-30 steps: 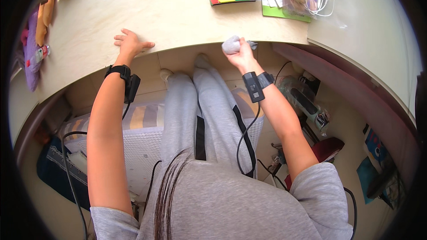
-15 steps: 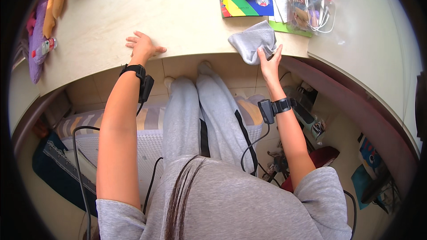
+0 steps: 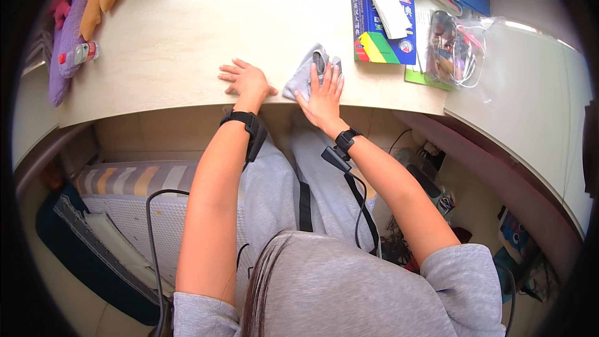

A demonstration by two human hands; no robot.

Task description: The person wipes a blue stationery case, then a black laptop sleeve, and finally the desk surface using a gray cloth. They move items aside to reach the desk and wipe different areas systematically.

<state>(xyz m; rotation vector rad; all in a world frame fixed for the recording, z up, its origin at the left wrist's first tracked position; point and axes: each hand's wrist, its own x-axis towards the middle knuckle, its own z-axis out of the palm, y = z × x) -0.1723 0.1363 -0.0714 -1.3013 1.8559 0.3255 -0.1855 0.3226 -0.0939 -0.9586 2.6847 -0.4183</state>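
Note:
My right hand (image 3: 323,101) lies on a crumpled grey cloth (image 3: 298,79) near the front edge of the pale desk (image 3: 187,31). Its fingers are stretched out over the cloth, pressing it to the desktop and covering part of it. To the left, my left hand (image 3: 249,81) rests on the bare desktop with fingers spread and holds nothing. A short gap separates the left thumb from the cloth.
A thick blue book (image 3: 382,53) with folded white paper (image 3: 390,12) on it lies right of the cloth. Beside it is a clear plastic bag (image 3: 468,56) of small items. At the far left are a purple plush thing (image 3: 70,37) and a small bottle (image 3: 85,53).
My right hand has moved left with the cloth, from the desk edge by the book onto the desktop. It now lies flat on the cloth instead of gripping it. The view has shifted.

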